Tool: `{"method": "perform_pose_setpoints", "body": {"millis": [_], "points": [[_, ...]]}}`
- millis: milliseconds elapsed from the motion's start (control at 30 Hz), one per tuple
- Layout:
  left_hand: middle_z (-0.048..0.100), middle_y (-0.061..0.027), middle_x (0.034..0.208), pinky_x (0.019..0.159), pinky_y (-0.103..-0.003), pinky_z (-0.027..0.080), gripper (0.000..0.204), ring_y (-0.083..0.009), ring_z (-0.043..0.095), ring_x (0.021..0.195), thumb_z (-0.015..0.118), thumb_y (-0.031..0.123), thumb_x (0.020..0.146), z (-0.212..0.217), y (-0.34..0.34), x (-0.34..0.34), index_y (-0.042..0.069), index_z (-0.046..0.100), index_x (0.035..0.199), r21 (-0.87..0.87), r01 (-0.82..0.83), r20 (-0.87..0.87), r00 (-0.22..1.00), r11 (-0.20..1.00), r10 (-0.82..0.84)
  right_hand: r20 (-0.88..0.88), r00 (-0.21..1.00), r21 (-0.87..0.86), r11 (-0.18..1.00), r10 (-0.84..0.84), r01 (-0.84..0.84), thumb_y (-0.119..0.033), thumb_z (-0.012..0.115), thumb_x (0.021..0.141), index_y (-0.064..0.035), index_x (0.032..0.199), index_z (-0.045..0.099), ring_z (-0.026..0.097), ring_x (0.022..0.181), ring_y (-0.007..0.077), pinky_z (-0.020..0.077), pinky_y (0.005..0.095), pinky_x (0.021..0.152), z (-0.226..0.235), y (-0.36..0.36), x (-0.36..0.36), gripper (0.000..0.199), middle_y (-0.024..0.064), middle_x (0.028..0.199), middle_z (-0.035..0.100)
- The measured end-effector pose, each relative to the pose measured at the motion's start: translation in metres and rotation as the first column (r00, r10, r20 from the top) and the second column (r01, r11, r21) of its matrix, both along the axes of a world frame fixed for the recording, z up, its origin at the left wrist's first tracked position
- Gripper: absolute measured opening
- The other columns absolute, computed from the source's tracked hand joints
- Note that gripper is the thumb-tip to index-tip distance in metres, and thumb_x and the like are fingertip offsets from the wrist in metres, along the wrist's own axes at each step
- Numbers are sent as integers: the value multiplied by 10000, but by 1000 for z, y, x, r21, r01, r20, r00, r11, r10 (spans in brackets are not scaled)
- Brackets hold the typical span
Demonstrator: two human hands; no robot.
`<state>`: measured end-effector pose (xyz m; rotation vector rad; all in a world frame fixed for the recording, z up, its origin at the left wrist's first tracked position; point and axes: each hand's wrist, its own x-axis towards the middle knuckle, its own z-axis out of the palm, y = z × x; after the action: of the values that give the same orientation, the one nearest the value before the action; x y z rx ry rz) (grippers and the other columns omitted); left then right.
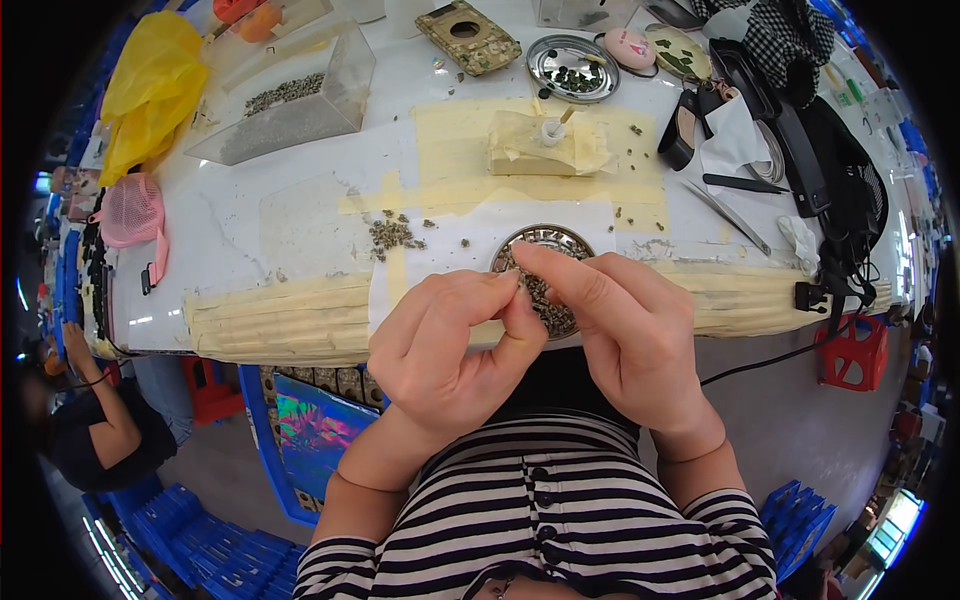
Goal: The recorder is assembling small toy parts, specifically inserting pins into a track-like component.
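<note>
a small loose pile of grey bits (390,233) waits on the white table (250,230), one clear bin (290,100) behind. left hand (445,350) pinches one tiny piece at its fingertips, right hand (620,335) closes in against it. one round metal dish (545,275) under the hands looks well stocked — plenty left, i'd judge.

Both hands (530,330) pinch tiny parts over a metal dish (548,243).
</note>
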<state>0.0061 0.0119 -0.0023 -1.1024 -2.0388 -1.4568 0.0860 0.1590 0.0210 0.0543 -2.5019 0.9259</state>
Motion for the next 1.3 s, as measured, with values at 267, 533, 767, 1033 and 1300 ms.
{"method": "perform_pose_setpoints", "body": {"millis": [267, 533, 767, 1033, 1300], "points": [[663, -116, 722, 566, -301, 548, 202, -234, 653, 617, 748, -69, 677, 1, 2, -1, -7, 659, 847, 17, -30, -7, 1000, 999, 30, -25, 1000, -7, 1000, 16, -17, 5, 658, 725, -109, 1221, 665, 586, 607, 200, 477, 320, 540, -2, -1, -1, 509, 38, 721, 594], [654, -113, 703, 539, -299, 539, 199, -235, 646, 608, 741, -74, 683, 1, 2, -2, -9, 653, 849, -24, -53, -99, 994, 998, 50, 50, 999, -6, 1000, 4, -4, 87, 611, 807, -70, 1186, 690, 599, 608, 195, 488, 294, 563, 5, -3, -1, 418, 85, 729, 621], [650, -111, 700, 538, -297, 539, 197, -234, 645, 612, 742, -74, 684, 2, 3, -3, -15, 649, 848, -14, -42, -117, 992, 999, 40, 59, 998, -7, 1000, -1, 1, 91, 606, 797, -73, 1188, 692, 583, 592, 192, 475, 299, 550, 8, -4, -1, 433, 84, 710, 604], [651, -112, 704, 542, -300, 542, 190, -238, 646, 613, 739, -81, 681, 5, 3, -3, -11, 635, 824, -16, -36, -115, 993, 999, 34, 108, 994, -30, 1000, 7, -4, 79, 612, 804, -76, 1176, 698, 573, 585, 177, 465, 289, 546, 11, -3, 0, 412, 75, 693, 591], [647, -113, 700, 538, -303, 533, 186, -234, 641, 604, 740, -83, 677, 4, 3, -4, -8, 634, 811, 3, -28, -94, 995, 1000, 28, 136, 990, -52, 998, 27, -20, 76, 608, 817, -67, 1179, 692, 615, 625, 189, 490, 282, 580, 11, -2, -1, 397, 88, 720, 620]]}}
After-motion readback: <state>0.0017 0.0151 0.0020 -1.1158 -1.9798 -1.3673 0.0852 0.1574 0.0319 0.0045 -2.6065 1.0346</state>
